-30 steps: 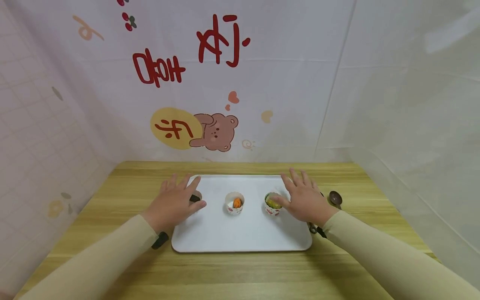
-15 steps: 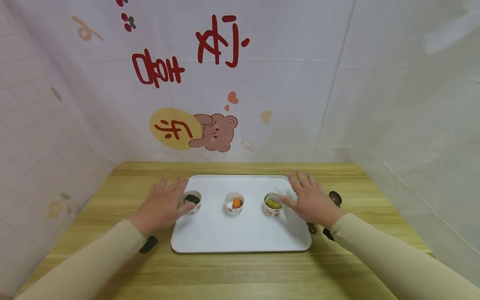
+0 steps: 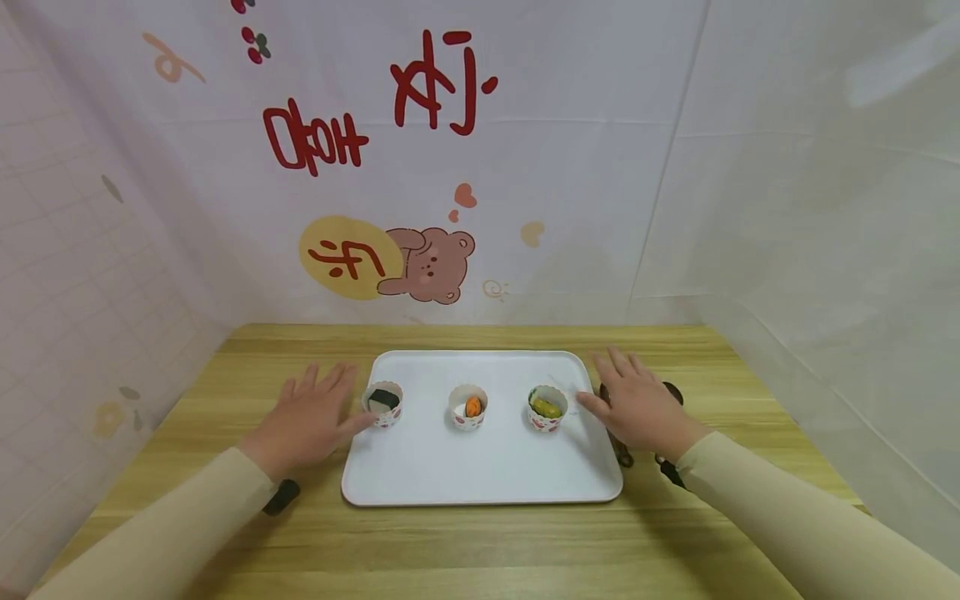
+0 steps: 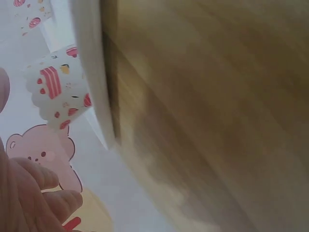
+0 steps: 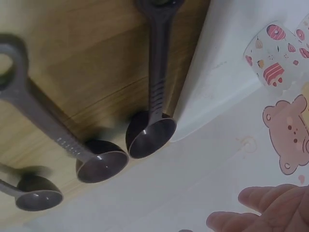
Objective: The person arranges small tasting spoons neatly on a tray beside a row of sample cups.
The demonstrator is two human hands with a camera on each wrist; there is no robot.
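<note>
A white tray [image 3: 480,475] holds three patterned paper cups in a row. The left cup [image 3: 387,422] contains a black-and-white piece resembling a rice ball. In the middle cup [image 3: 468,423] lies an orange piece, and the right cup [image 3: 545,425] has a yellow-green one. My left hand [image 3: 300,425], fingers spread and holding nothing, hovers at the tray's left edge, its thumb overlapping the left cup's edge in the head view. My right hand [image 3: 641,408] is spread over the tray's right edge, also holding nothing, partly hiding dark brown measuring spoons [image 5: 159,72] below it.
Two further spoons, a middle one [image 5: 43,111] and a smaller one [image 5: 39,198], lie on the wooden table [image 3: 480,542] right of the tray. A white printed cloth [image 3: 585,167] hangs behind the table, with pale cloth walls at both sides.
Both hands have moved outward, the left hand leftward off the left cup and the right hand rightward from the right cup. The cups and tray stay put.
</note>
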